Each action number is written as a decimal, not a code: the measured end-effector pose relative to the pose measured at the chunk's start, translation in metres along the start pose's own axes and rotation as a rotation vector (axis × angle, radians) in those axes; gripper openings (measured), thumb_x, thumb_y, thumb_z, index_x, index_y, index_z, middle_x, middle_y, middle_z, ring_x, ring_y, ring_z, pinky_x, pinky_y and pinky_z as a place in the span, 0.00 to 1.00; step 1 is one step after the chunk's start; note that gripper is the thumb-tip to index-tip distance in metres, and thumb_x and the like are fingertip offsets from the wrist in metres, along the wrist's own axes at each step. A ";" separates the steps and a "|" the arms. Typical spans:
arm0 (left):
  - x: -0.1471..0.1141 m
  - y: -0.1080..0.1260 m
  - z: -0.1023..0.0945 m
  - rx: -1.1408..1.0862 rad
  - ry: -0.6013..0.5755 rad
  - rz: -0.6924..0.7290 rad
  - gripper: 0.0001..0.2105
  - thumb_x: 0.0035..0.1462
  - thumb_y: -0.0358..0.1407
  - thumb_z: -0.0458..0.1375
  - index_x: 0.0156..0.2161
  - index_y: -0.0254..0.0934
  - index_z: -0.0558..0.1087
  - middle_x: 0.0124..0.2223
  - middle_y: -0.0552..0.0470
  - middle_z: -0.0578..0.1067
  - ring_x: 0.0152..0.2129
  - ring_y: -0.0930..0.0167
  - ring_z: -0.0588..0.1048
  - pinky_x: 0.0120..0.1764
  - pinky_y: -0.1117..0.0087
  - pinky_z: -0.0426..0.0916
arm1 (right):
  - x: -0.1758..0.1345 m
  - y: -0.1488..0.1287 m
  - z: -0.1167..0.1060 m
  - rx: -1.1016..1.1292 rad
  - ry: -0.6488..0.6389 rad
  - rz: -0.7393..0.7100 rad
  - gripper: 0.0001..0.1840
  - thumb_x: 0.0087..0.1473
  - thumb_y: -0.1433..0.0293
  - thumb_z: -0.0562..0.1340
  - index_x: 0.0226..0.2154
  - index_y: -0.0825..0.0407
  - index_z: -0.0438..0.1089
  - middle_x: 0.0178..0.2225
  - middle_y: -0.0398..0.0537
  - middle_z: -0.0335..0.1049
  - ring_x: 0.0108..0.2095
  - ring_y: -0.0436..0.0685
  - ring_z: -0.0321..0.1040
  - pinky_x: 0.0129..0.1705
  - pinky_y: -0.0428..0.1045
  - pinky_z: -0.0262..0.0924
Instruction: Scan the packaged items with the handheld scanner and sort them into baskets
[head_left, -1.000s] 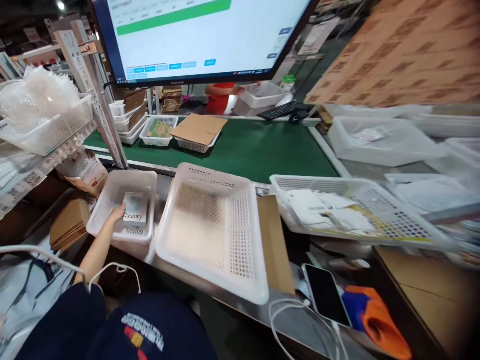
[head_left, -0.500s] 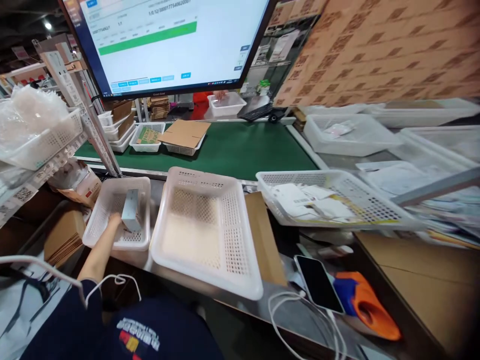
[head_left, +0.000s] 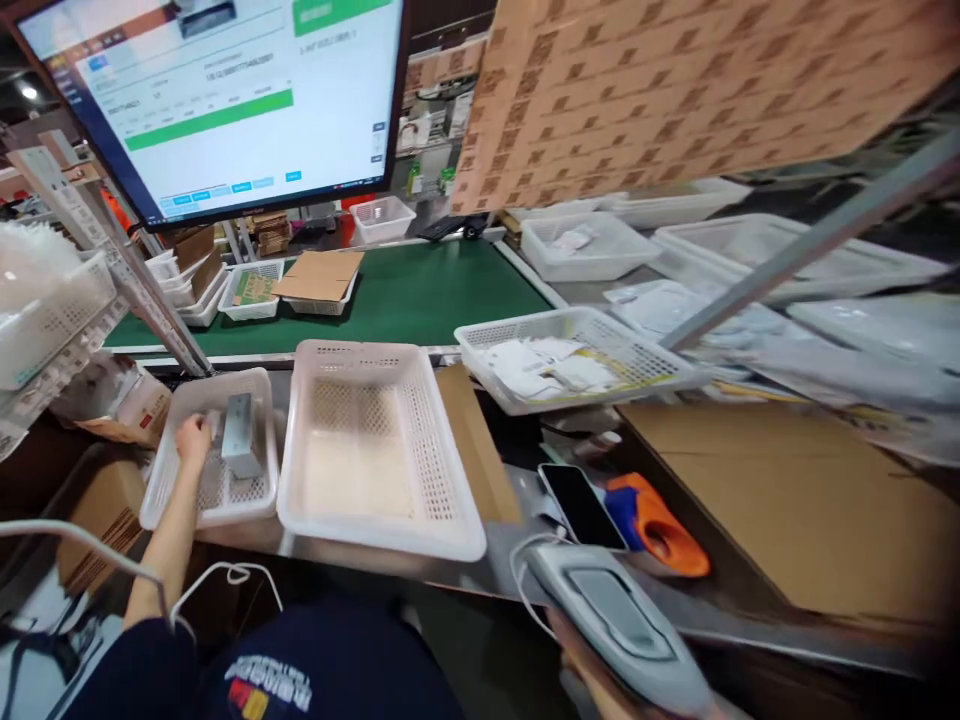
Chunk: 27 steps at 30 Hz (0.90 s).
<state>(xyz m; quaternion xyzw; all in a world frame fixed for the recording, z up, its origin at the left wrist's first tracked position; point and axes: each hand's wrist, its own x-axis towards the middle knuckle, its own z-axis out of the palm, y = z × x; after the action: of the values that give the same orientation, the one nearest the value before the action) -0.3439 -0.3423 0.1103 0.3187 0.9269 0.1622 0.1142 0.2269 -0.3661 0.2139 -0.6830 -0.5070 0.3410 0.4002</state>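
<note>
My left hand (head_left: 193,440) reaches into a small white perforated basket (head_left: 161,495) at the left and holds a small grey-white box (head_left: 238,438) standing on its edge. My right hand (head_left: 600,690) shows only partly at the bottom edge, gripping a grey handheld scanner (head_left: 619,625) with a white cable. A larger empty white basket (head_left: 375,530) sits between the two hands.
A monitor (head_left: 217,100) hangs above a green conveyor (head_left: 435,290) carrying baskets and flat cardboard. Another basket of white packets (head_left: 562,365) lies to the right, beside a phone (head_left: 581,505), an orange-blue tool (head_left: 652,515) and a cardboard sheet (head_left: 787,500).
The view has swung right and down. My left hand tipped the box from flat up onto its edge. The scanner in my right hand has come into view at the bottom.
</note>
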 end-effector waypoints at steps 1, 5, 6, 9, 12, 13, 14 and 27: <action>0.004 0.011 -0.011 -0.019 0.041 0.030 0.07 0.68 0.31 0.58 0.42 0.33 0.79 0.40 0.42 0.83 0.42 0.60 0.82 0.44 0.64 0.73 | 0.004 -0.007 0.002 -0.083 -0.082 -0.157 0.24 0.50 0.54 0.74 0.45 0.49 0.76 0.42 0.55 0.80 0.42 0.68 0.80 0.45 0.59 0.80; 0.001 0.072 -0.042 -0.319 0.106 0.320 0.12 0.68 0.40 0.56 0.45 0.38 0.80 0.42 0.47 0.84 0.40 0.63 0.81 0.45 0.66 0.74 | 0.015 -0.055 0.025 -0.408 -0.377 -0.739 0.29 0.56 0.71 0.60 0.60 0.52 0.74 0.55 0.59 0.75 0.50 0.65 0.80 0.46 0.54 0.79; -0.005 0.088 -0.044 -0.420 0.083 0.394 0.12 0.67 0.41 0.56 0.43 0.38 0.81 0.40 0.48 0.84 0.37 0.64 0.81 0.43 0.67 0.74 | 0.016 -0.069 0.034 -0.496 -0.438 -0.800 0.34 0.54 0.73 0.58 0.64 0.53 0.71 0.57 0.60 0.74 0.49 0.64 0.80 0.43 0.53 0.78; -0.032 0.127 -0.041 -0.610 -0.057 0.524 0.13 0.65 0.42 0.56 0.42 0.38 0.81 0.37 0.50 0.83 0.35 0.64 0.79 0.40 0.68 0.74 | 0.019 -0.104 0.062 -0.771 -0.580 -0.843 0.42 0.51 0.76 0.58 0.70 0.56 0.64 0.60 0.62 0.73 0.42 0.63 0.80 0.39 0.53 0.75; -0.060 0.147 -0.027 -0.662 -0.181 0.554 0.13 0.66 0.40 0.57 0.42 0.36 0.82 0.38 0.49 0.83 0.35 0.65 0.79 0.40 0.68 0.74 | 0.023 -0.119 0.079 -0.945 -0.660 -0.817 0.42 0.54 0.76 0.60 0.72 0.56 0.62 0.58 0.61 0.74 0.42 0.64 0.79 0.40 0.54 0.73; -0.067 0.149 -0.022 -0.667 -0.223 0.558 0.13 0.66 0.39 0.57 0.43 0.35 0.82 0.39 0.48 0.83 0.35 0.65 0.79 0.40 0.68 0.74 | 0.024 -0.119 0.080 -0.966 -0.676 -0.807 0.42 0.54 0.75 0.60 0.72 0.56 0.62 0.58 0.60 0.74 0.43 0.64 0.79 0.41 0.54 0.72; -0.073 0.150 -0.017 -0.671 -0.261 0.561 0.13 0.67 0.39 0.57 0.43 0.35 0.83 0.39 0.48 0.84 0.36 0.65 0.80 0.41 0.68 0.75 | 0.026 -0.116 0.080 -0.971 -0.690 -0.795 0.42 0.55 0.75 0.60 0.72 0.56 0.62 0.58 0.60 0.74 0.44 0.65 0.79 0.42 0.54 0.72; -0.027 0.067 0.029 -0.031 -0.275 -0.104 0.48 0.61 0.41 0.72 0.76 0.19 0.55 0.71 0.11 0.66 0.66 0.33 0.71 0.64 0.40 0.70 | 0.027 -0.057 0.044 -0.727 -0.699 -0.713 0.37 0.54 0.74 0.56 0.66 0.58 0.72 0.62 0.65 0.71 0.44 0.68 0.82 0.35 0.56 0.76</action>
<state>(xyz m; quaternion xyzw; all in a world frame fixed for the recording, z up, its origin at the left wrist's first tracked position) -0.2772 -0.3026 0.1114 0.2875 0.9151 0.1250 0.2534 0.1715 -0.3217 0.2440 -0.4121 -0.8890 0.1954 0.0412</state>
